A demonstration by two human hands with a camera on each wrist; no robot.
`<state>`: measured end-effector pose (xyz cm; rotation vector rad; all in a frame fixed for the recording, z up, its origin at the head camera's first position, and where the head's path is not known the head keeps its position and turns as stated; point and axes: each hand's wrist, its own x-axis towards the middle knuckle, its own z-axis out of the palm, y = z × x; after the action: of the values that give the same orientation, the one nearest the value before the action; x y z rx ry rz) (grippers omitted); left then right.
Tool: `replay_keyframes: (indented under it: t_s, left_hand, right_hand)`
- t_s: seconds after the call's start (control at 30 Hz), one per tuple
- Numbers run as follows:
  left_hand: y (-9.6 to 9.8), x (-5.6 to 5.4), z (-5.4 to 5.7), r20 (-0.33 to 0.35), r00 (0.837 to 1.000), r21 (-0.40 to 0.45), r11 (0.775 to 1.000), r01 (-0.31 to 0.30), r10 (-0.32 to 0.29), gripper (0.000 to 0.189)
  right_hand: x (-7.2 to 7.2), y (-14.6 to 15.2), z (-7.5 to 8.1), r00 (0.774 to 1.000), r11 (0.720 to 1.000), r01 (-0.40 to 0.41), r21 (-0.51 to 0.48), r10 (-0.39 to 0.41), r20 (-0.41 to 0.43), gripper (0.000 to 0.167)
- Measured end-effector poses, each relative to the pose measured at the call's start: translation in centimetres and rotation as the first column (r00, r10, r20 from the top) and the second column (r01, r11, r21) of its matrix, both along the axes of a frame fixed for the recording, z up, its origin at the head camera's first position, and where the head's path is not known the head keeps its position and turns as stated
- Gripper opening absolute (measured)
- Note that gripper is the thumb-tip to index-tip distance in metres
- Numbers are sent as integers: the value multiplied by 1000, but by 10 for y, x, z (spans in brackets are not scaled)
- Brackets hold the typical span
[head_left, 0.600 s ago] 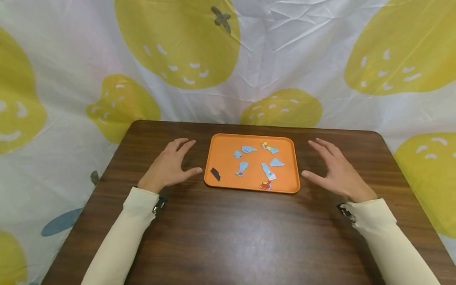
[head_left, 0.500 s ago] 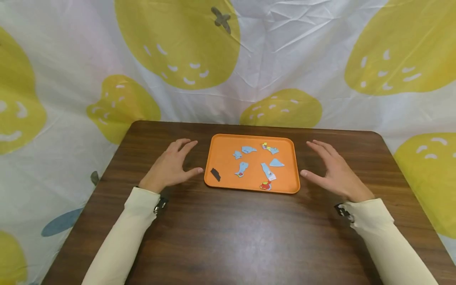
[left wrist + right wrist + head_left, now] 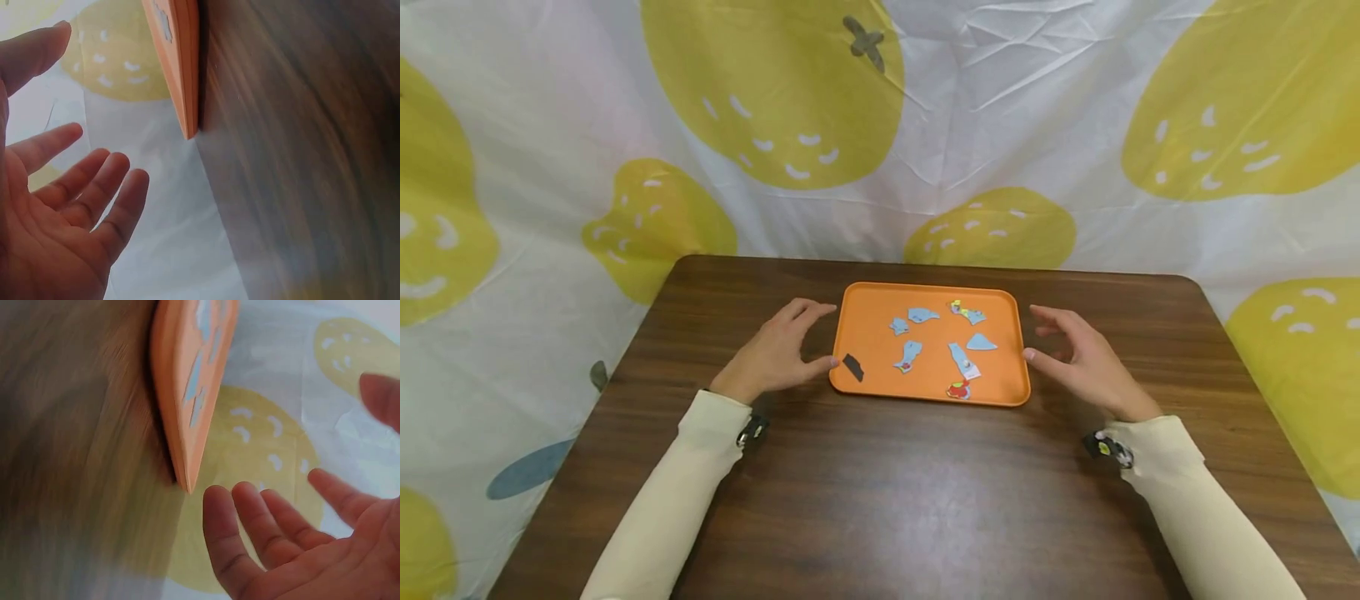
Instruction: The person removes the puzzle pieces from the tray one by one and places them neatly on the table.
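An orange tray [image 3: 872,321] lies on the brown table, with several flat irregular pieces spread over it. Most are light blue, such as the triangular piece [image 3: 981,342] and the long piece [image 3: 912,354]. A dark strip [image 3: 853,367] lies near its front left corner, and a red and yellow piece [image 3: 958,389] by its front rim. My left hand [image 3: 775,352] is at the tray's left side, thumb and fingertips right at the rim. On the other side my right hand [image 3: 1088,367] has its thumb close to the right rim. Both hands hold nothing, fingers spread and slightly bent.
The wood-grain table [image 3: 895,500] extends in front of the tray and to both sides. Behind it hangs a white curtain [image 3: 940,108] with large yellow fruit prints. Black straps with small devices [image 3: 752,431] sit at both wrists.
Both hands have moved inward toward the tray, the left to the right and the right to the left. The right fingers have bent more. The tray and its pieces stay in place.
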<state>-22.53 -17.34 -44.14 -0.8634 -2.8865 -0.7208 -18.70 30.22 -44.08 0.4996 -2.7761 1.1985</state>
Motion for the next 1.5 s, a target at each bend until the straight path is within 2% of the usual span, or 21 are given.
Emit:
replay_keyframes:
  t_s: [0.13,0.3,0.47,0.63,0.83,1.0,1.3,1.5]
  left_hand:
    - [5,-7,-4,30,999,13,999,29,-29,78]
    - [10,-14,-10,57,995,63,995,83,-87,74]
    - [17,-17,-16,71,992,77,992,101,-106,66]
    - [25,-18,-16,113,987,99,990,103,-114,61]
    - [37,-21,-15,145,981,97,989,113,-126,57]
    - [40,-24,-18,166,977,89,989,118,-132,52]
    - [40,-27,-27,273,950,131,985,117,-149,49]
    - [37,-27,-27,350,921,141,982,128,-170,38]
  right_hand:
    - [-1,-2,0,994,997,33,-72,-25,108,64]
    - [-5,-3,-6,986,994,43,-105,-26,162,62]
    - [-7,-4,-9,986,997,63,-52,-54,161,61]
    - [-10,-4,-15,987,997,76,12,-77,144,60]
    - [-14,-3,-20,985,996,79,33,-83,154,62]
    - [-20,-5,-23,985,996,66,53,-73,153,62]
    - [-25,-5,-27,978,997,50,58,-61,201,61]
    - [-28,-3,-29,970,999,13,50,-24,240,60]
